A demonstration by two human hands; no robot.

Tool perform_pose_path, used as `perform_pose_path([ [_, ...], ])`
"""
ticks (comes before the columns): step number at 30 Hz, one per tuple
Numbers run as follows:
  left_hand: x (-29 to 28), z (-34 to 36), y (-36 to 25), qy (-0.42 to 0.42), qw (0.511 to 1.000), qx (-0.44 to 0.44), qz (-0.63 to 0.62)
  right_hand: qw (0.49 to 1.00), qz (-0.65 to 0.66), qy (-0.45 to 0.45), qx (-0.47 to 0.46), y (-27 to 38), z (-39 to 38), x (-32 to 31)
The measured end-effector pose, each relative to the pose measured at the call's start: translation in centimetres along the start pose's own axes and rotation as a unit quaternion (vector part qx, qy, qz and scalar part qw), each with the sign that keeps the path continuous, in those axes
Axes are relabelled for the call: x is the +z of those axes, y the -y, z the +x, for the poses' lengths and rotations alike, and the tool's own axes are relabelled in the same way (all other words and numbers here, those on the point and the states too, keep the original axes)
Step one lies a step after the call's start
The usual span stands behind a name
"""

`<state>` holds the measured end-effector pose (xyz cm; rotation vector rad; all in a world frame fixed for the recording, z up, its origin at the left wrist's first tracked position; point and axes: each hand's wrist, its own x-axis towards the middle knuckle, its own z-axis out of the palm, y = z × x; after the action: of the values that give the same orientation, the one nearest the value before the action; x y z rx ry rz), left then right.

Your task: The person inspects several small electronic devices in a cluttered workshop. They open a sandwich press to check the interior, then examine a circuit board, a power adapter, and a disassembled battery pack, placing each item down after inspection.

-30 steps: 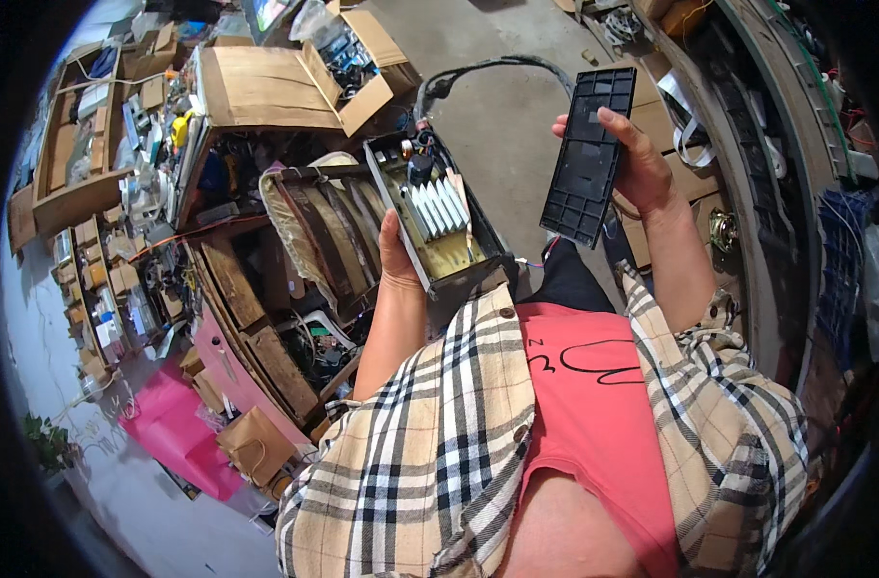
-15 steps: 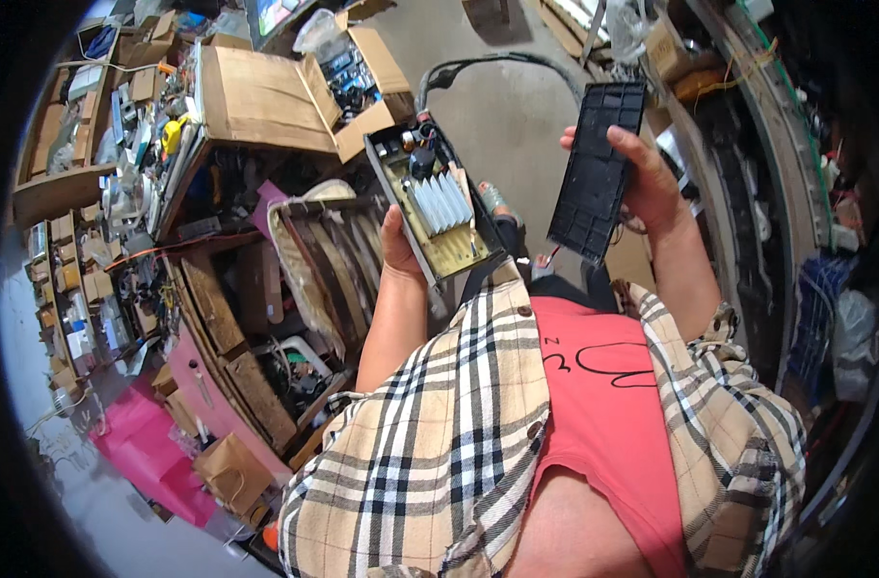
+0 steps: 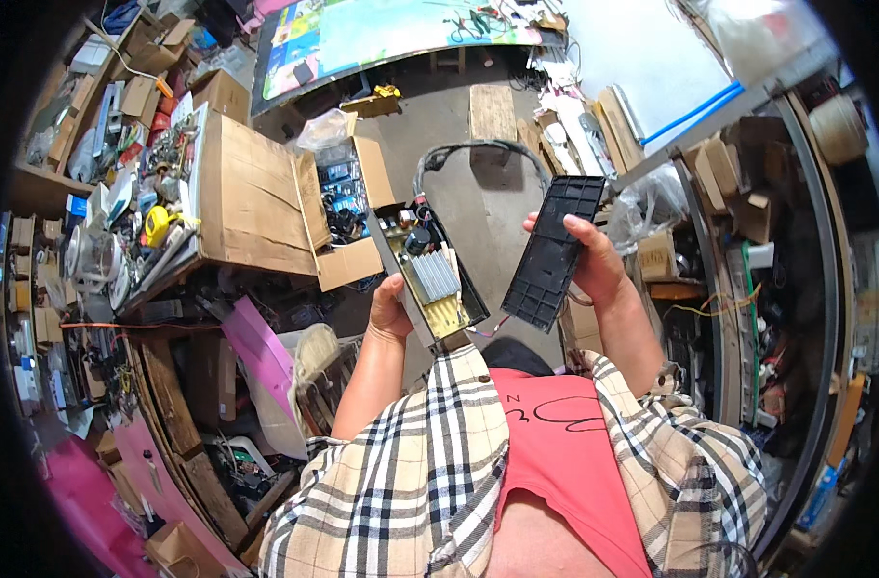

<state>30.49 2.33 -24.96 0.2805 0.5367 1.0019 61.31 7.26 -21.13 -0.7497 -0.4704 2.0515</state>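
My left hand (image 3: 390,308) grips the side of an opened electronic box (image 3: 433,276). Inside the black case lie a yellowish circuit board, a silver finned heat sink (image 3: 434,275) and a dark round component. In my right hand (image 3: 597,260) is a black ribbed plastic cover (image 3: 553,252), held tilted with my thumb over its edge and apart from the box. A thick dark cable (image 3: 482,146) arches from the far end of the box over toward the cover. Thin wires show between the near ends of the two parts.
An open cardboard box (image 3: 370,173) with small packaged parts stands beyond my left hand. Cluttered shelves (image 3: 112,183) line the left, and metal racks (image 3: 719,279) the right. A colourful-topped table (image 3: 391,34) stands at the far end, with a wooden stool (image 3: 492,113) before it.
My view has tilted up, bringing the far table and stool into sight. Both hands still hold the box and the cover, which now sit lower in view, the cover nearer the box.
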Motion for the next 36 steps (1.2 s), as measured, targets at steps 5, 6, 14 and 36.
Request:
perform_pose_path([
  [5, -1.3, 1.8, -4.4, -0.033, 0.999, 0.015, 0.011, 0.994, 0.080, 0.062, -0.050, 0.1, 4.3, 1.2],
  [6, -1.6, 3.4, -5.5, -0.014, 1.000, 0.003, -0.009, 0.993, 0.077, 0.047, -0.072, 1.1, 5.6, 2.1],
  [14, -5.7, 13.3, -19.8, -0.005, 0.998, 0.044, 0.036, 0.990, 0.107, 0.068, -0.060, 6.2, 22.5, 5.2],
  [36, -14.9, 43.1, -31.3, 0.020, 0.999, -0.042, -0.001, 0.967, -0.241, -0.070, -0.037, 17.4, 53.0, -4.5],
])
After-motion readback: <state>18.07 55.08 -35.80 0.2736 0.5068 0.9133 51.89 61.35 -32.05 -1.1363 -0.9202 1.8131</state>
